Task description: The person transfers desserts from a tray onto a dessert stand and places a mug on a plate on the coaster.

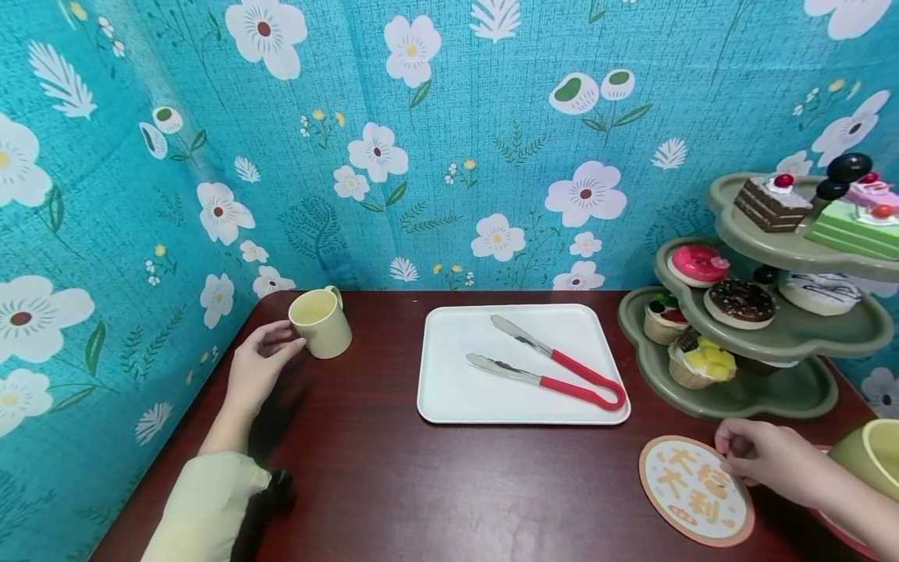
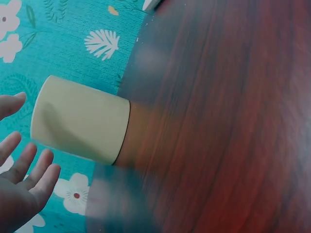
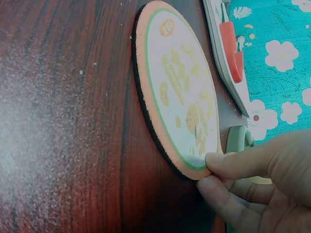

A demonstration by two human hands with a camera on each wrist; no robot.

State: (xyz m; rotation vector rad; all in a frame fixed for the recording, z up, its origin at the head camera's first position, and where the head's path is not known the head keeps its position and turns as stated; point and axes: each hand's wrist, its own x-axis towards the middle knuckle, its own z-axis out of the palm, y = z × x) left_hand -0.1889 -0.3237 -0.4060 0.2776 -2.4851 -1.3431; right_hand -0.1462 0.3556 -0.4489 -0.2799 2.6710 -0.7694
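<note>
Pinching the near-right coaster [image 3: 177, 92] by its rim with the right hand [image 1: 762, 453], flat on the table [image 1: 449, 484] (round, orange-edged, printed face up). Farther back, left hand [image 1: 256, 367] released, fingers spread beside the pale yellow mug [image 1: 319, 320], seemingly not touching. Mug not yet gripped or on the coaster.

A pale yellow cup [image 2: 80, 119] stands on the dark red wooden surface [image 2: 228, 126]. The left hand [image 2: 22, 182], fingers spread and relaxed, is just beside it, against the teal floral backdrop [image 2: 73, 34].
</note>
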